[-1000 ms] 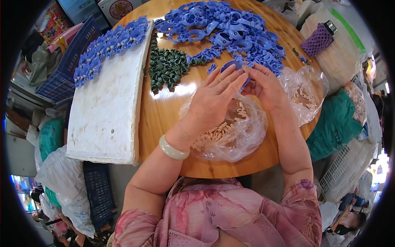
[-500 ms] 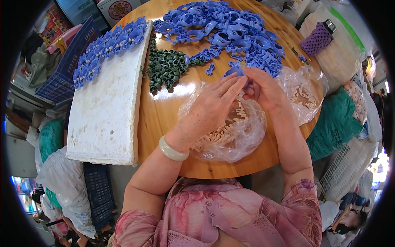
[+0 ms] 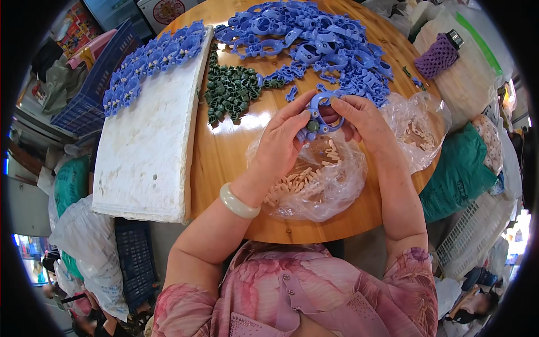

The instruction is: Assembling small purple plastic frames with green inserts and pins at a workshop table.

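Both hands on 1 blue ring part

My left hand [image 3: 283, 140] and right hand [image 3: 362, 121] pinch 1 blue plastic ring part [image 3: 318, 115] between fingertips, both closed on it, a small green piece [image 3: 312, 126] seated on its lower left. It sits just above the clear bag of tan pieces [image 3: 314, 182] on the round wooden table [image 3: 224, 157]. 2nd clear bag [image 3: 418, 132] to my right. White foam board [image 3: 149, 137] left, row of blue parts along its far edge. Further out: green pieces pile [image 3: 230, 90], then big blue parts heap [image 3: 314, 39]
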Action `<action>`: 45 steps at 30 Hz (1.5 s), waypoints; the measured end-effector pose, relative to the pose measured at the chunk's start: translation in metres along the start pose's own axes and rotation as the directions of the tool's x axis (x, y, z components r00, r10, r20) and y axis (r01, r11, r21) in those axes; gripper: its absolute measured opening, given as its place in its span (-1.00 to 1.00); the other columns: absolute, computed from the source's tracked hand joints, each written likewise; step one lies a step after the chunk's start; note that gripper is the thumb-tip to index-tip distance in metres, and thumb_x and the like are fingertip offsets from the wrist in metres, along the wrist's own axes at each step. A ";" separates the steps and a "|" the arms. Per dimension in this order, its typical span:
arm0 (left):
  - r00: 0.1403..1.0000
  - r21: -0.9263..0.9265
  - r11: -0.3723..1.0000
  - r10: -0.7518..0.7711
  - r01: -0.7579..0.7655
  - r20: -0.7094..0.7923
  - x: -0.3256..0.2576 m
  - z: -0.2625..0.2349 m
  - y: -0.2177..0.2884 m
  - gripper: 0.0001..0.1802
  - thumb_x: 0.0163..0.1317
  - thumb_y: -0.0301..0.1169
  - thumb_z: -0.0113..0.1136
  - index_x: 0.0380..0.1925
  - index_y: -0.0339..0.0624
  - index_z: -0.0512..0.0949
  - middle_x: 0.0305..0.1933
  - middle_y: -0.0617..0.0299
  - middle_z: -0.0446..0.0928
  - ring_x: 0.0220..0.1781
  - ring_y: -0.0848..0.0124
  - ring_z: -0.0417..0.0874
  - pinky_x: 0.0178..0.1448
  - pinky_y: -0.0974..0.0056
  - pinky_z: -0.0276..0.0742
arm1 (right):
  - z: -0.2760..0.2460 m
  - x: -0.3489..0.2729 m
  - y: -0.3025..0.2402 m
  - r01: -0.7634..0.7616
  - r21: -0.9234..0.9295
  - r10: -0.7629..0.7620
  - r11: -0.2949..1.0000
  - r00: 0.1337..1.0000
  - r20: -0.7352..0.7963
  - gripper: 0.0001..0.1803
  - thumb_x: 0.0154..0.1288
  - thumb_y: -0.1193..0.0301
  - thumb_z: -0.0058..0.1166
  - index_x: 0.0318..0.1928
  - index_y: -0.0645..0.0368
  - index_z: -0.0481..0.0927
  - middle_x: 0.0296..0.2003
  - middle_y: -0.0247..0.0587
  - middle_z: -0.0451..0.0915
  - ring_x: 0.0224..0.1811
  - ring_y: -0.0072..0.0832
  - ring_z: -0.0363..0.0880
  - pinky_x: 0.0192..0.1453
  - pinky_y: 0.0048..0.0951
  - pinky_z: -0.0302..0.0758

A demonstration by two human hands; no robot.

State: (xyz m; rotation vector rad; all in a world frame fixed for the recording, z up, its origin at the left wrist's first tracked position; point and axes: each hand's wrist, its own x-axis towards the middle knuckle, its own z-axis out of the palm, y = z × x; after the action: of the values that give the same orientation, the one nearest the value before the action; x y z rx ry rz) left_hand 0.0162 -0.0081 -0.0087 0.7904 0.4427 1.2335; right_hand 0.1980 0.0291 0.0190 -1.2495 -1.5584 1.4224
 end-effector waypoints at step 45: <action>0.994 -0.059 0.993 0.096 -0.099 -0.047 0.010 -0.016 0.009 -0.55 0.23 -0.60 -0.09 0.15 -0.41 0.25 0.04 -0.07 0.46 0.08 0.19 0.51 0.20 0.17 0.45 | 0.013 -0.045 0.039 0.321 -0.817 -0.314 0.480 0.932 0.182 -0.85 0.04 0.48 0.16 -0.31 0.19 0.59 -0.36 -0.20 0.54 -0.35 -0.36 0.56 -0.29 -0.39 0.47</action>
State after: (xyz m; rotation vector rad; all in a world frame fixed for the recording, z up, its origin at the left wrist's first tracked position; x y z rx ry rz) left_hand 0.0022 0.0075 -0.0117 0.7408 0.4036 1.3512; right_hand 0.2081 -0.0197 -0.0157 -1.3156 -2.4667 0.3563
